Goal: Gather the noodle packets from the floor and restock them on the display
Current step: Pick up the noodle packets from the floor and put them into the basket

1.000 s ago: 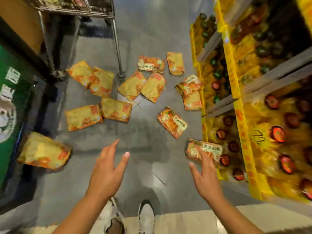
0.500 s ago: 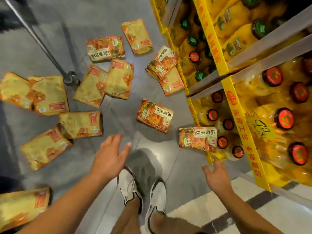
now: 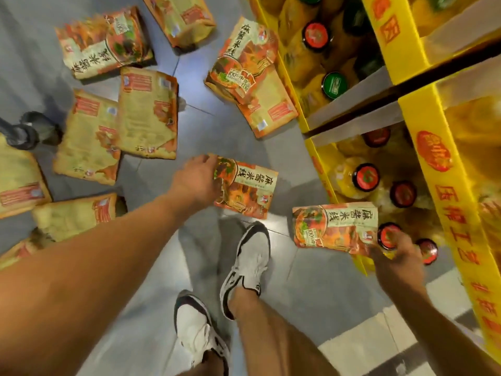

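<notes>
Two packets are in my grasp, left hand (image 3: 196, 180) pinching the near packet (image 3: 245, 187), right hand (image 3: 397, 252) gripping the right packet (image 3: 334, 226) by its corner, which may slip.

Left-edge noodle packet (image 3: 19, 183) cut off
</notes>
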Demonstrator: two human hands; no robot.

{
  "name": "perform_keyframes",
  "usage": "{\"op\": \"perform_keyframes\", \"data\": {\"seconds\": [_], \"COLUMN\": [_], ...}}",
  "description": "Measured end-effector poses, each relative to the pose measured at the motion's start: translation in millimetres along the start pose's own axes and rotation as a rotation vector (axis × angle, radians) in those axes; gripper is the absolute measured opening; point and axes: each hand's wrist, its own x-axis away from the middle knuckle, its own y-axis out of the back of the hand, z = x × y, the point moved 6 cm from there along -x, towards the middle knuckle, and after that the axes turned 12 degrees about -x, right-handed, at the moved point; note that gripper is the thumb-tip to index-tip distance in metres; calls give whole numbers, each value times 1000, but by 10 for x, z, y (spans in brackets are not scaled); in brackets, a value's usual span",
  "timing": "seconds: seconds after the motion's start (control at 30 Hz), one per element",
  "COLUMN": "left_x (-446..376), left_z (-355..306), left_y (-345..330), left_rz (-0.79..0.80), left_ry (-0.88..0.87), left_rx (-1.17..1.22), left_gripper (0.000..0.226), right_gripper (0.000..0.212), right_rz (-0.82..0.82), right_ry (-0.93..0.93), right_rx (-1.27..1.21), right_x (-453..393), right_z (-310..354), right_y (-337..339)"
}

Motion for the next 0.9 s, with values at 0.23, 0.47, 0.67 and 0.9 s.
{"op": "perform_keyframes", "data": {"seconds": [0.23, 0.47, 0.67, 0.9], "left_x": [-1240, -1463, -1264, -747], "left_z": [-19, 156, 115, 87], "left_y": [-632, -942, -1031, -1114], "left_rz": [116, 126, 336, 247], "left_ry": [20, 40, -117, -151], "left_rx": [-147, -317, -216, -4], "left_gripper": [48, 46, 33, 21], "right_gripper": [33, 46, 33, 12], "right_rz": [-23, 14, 64, 31], "right_ry": [114, 14, -103, -125], "right_rx": [128, 141, 217, 257], "right_x": [-772, -1023, -1255, -1246], "right_z": [-324, -421, -365, -255], "right_y": [-335, -640, -622, -680]}}
